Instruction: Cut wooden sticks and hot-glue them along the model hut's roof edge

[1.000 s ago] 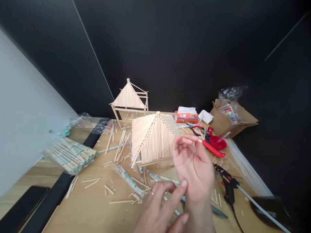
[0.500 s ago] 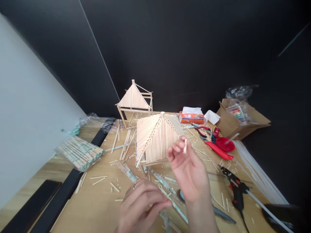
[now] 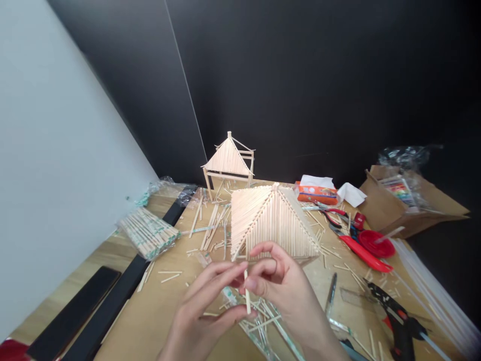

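Observation:
A short pale wooden stick stands nearly upright between my two hands. My right hand pinches it from the right with thumb and forefinger. My left hand spans it from the left, fingertips at its upper end and thumb at its lower end. Just behind my hands is a model pavilion roof covered in closely laid sticks; my right fingers overlap its lower edge in the view. Farther back stands a second stick model with a partly covered roof on an open frame.
Bagged sticks and a black phone-like slab lie left. On the right are a glue gun, red-handled pliers, a red dish, clear glue sticks, a tissue pack and a paper bag. Loose sticks and wrappers litter the table.
My right hand has come down from in front of the roof with the stick and met my left hand, which has risen slightly. The whole scene has shifted rightward in view.

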`<action>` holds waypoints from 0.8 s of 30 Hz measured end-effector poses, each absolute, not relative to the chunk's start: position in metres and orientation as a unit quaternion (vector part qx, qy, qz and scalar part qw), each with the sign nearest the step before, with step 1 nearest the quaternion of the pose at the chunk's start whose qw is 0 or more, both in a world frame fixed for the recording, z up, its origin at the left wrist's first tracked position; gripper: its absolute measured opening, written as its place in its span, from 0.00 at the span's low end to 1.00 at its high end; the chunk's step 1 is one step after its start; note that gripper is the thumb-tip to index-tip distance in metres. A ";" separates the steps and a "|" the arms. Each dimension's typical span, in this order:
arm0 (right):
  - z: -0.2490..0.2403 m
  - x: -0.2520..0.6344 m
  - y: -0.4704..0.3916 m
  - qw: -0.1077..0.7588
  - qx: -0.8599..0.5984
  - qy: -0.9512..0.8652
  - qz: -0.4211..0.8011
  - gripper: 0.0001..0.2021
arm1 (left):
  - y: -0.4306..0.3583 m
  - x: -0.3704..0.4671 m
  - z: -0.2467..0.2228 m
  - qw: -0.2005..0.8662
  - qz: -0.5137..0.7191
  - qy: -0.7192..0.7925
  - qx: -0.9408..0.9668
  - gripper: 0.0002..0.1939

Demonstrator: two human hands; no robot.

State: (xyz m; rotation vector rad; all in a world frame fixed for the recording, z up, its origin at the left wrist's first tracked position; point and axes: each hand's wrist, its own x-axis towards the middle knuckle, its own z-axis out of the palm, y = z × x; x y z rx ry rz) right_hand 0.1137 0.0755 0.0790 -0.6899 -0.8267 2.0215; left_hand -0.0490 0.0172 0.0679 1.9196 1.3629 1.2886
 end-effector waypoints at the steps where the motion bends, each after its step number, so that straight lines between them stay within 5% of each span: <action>1: 0.078 0.113 0.075 0.411 -0.275 -0.329 0.804 0.21 | 0.017 -0.051 0.068 0.231 0.469 0.493 0.695 0.32; 6: 0.074 0.112 0.073 0.414 -0.302 -0.345 0.786 0.23 | 0.017 -0.054 0.068 0.246 0.469 0.480 0.699 0.38; 14: 0.072 0.116 0.074 0.403 -0.318 -0.372 0.774 0.25 | 0.023 -0.052 0.072 0.313 0.516 0.459 0.652 0.29; 19: 0.075 0.117 0.072 0.408 -0.354 -0.394 0.744 0.23 | 0.024 -0.052 0.072 0.194 0.479 0.489 0.703 0.29; 24: 0.069 0.127 0.063 0.459 -0.479 -0.493 0.563 0.16 | 0.040 -0.052 0.061 0.042 0.438 0.524 0.729 0.27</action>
